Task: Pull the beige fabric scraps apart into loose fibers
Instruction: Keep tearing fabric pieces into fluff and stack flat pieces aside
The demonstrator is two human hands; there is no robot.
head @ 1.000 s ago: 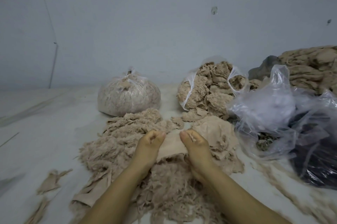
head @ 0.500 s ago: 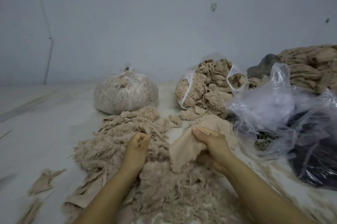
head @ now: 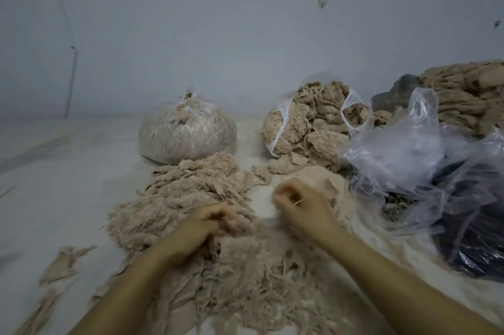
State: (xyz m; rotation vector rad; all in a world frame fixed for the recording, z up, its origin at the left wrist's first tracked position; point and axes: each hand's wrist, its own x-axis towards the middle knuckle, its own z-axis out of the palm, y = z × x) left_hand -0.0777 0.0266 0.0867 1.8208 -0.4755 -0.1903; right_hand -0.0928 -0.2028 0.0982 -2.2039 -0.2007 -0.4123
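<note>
Both forearms enter from the near edge. Left hand (head: 203, 221): fingers curled down into the shredded fibre pile (head: 191, 198), pinching a tuft of it. Right hand (head: 298, 202): blurred, fingers curled tight in a fist; a beige fabric scrap (head: 324, 179) lies just behind and partly under the knuckles, but whether the fingers pinch it I cannot tell.

Beneath and nearer than both sets of fingers: a spread of torn beige scraps (head: 245, 280), running to the near edge. Left of the left fingers, well apart: a few loose strips (head: 62, 263) on the pale floor (head: 54, 184), with bare floor around them out to the left edge.

Between the two hands: a narrow bare gap of floor.

Right of the right fingers, near: a crumpled clear plastic bag (head: 403, 154) over a dark bag (head: 474, 225); this side is crowded.

Beyond the left fingers: a tied clear bag of fibres (head: 188, 130). Beyond the right fingers: an open bag of scraps (head: 311, 122), spilling forward. Far right: a stacked heap of beige cloth (head: 469, 94) against the wall (head: 218, 21).
</note>
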